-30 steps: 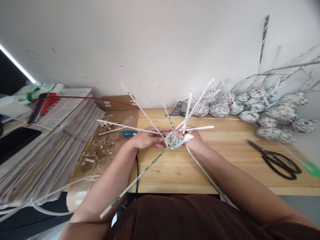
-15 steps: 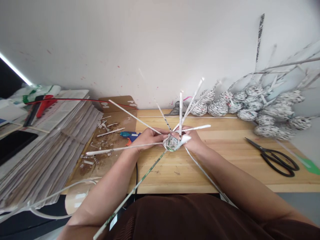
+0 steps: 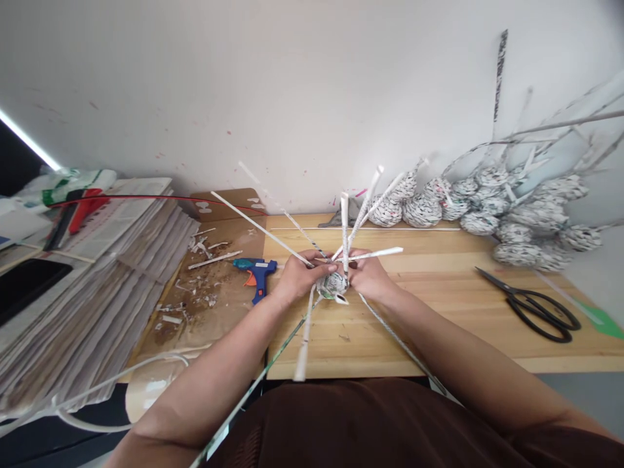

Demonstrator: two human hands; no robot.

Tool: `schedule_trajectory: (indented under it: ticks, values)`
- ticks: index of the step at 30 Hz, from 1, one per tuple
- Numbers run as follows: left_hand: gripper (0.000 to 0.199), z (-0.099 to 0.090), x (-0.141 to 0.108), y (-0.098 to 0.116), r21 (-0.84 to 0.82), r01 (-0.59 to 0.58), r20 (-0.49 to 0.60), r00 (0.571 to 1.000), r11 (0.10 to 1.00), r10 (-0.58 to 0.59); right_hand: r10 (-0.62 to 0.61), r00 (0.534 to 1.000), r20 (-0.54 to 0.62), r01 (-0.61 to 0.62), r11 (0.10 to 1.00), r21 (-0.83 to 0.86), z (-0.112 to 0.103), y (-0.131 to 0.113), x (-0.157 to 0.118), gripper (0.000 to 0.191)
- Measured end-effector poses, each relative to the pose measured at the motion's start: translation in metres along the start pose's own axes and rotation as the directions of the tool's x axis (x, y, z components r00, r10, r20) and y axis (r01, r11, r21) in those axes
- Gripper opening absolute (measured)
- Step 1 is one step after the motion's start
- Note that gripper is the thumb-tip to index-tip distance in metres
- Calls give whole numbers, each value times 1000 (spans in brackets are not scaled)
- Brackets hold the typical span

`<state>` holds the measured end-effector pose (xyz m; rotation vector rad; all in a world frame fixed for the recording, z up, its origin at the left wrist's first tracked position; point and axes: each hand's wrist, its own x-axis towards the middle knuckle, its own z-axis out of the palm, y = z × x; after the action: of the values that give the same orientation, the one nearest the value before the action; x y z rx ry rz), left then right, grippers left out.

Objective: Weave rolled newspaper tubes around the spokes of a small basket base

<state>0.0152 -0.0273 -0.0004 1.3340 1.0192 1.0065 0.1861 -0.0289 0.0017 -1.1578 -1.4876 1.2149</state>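
Between my two hands is a small woven paper piece, round and made of rolled newspaper, with several long paper tubes sticking out around it. My left hand is closed on its left side, thumb on top near the bases of the tubes. On the other side, my right hand has its fingers bent around the right edge, partly hidden by upright tubes. A white tube hangs toward my body, and a longer greenish tube slants down to the left.
A blue glue gun lies left of my hands, beside paper scraps on cardboard. Stacked newspapers and a phone are at far left. Black scissors lie right. Several woven paper gourd shapes line the wall.
The white tube that pointed left across my left wrist now hangs down toward me. The woven piece has tilted, and another tube's end has dropped. Both hands remain on it.
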Motion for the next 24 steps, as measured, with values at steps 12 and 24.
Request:
schedule_trajectory:
  ticks: [12,24]
  values:
    - [22,10,1,-3,45,-104,-257,960,994,112,165,986,-29,-165,986,3,5,-13,-5,28]
    - [22,6,3,-8,113,-99,-257,958,989,126,20,990,-138,-14,999,38,12,0,-8,25]
